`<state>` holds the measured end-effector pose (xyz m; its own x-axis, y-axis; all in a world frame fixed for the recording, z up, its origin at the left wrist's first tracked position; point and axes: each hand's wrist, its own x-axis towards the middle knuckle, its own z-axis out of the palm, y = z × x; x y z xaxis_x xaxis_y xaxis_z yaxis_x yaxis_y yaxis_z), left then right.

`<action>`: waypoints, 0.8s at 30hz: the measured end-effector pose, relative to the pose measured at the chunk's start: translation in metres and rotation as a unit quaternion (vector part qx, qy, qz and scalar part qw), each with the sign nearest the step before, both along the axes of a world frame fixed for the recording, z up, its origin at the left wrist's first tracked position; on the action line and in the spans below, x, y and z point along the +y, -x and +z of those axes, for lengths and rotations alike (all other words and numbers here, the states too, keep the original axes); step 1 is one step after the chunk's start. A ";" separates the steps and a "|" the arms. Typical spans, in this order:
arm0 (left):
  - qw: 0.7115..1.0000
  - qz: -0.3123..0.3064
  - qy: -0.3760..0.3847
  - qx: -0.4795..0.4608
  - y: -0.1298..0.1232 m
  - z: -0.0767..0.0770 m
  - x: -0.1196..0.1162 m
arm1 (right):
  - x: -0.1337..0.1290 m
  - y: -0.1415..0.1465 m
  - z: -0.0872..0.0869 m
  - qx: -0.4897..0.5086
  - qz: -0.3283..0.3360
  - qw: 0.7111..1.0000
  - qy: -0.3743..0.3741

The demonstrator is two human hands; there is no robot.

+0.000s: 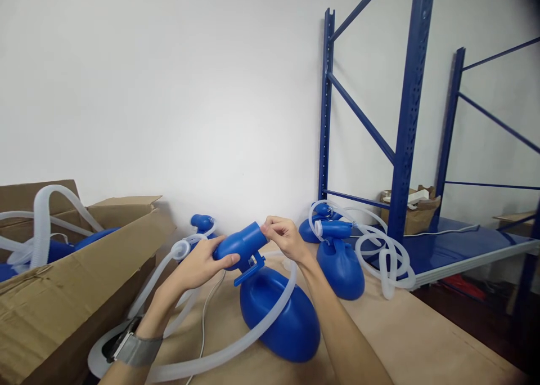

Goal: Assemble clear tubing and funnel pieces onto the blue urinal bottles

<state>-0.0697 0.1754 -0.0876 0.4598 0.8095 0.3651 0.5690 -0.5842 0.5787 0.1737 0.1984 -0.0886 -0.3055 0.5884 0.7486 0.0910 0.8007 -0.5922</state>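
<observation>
A blue plastic bottle (291, 323) with a handle lies on the brown work surface, its wide blue neck (242, 244) raised and pointing up to the right. My left hand (206, 261) is wrapped round the neck from the left, thumb in front. At the neck's open end, my right hand (282, 236) has its fingers pinched together; whatever they hold is hidden. A small blue clip or lever sticks out under the neck. A translucent corrugated hose (253, 334) curves across the front of the bottle.
An open cardboard box (84, 283) holding hoses and blue parts stands at the left. Behind my right hand are another blue bottle (341, 269) and coiled hoses (390, 255). A blue metal rack (407, 109) rises at the right, with a brown carton (417, 219) on its shelf.
</observation>
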 end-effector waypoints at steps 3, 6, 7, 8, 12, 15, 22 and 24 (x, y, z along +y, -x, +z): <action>1.000 0.019 -0.008 0.006 -0.002 0.000 -0.001 | -0.002 0.001 0.003 -0.009 -0.026 1.000 -0.013; 0.998 0.053 -0.027 0.028 -0.004 -0.001 -0.002 | -0.001 0.005 0.002 -0.009 -0.049 0.999 -0.003; 0.997 0.059 -0.033 0.033 -0.005 -0.001 -0.002 | 0.000 0.008 0.001 0.004 -0.052 0.999 0.009; 0.997 0.060 -0.036 0.034 -0.005 -0.001 -0.002 | 0.001 0.010 -0.001 0.020 -0.053 0.998 0.023; 0.999 0.033 -0.027 0.029 -0.007 -0.003 -0.002 | 0.006 0.017 -0.010 0.072 -0.058 0.995 0.044; 0.999 0.024 -0.016 0.025 -0.008 -0.006 0.000 | 0.006 0.020 -0.013 0.063 -0.066 0.995 0.042; 0.999 0.022 -0.012 0.020 -0.014 -0.012 0.002 | 0.009 0.029 -0.013 0.147 -0.078 0.982 0.083; 1.000 0.015 -0.017 0.015 -0.015 -0.011 0.002 | 0.009 0.027 -0.012 0.154 -0.066 0.982 0.092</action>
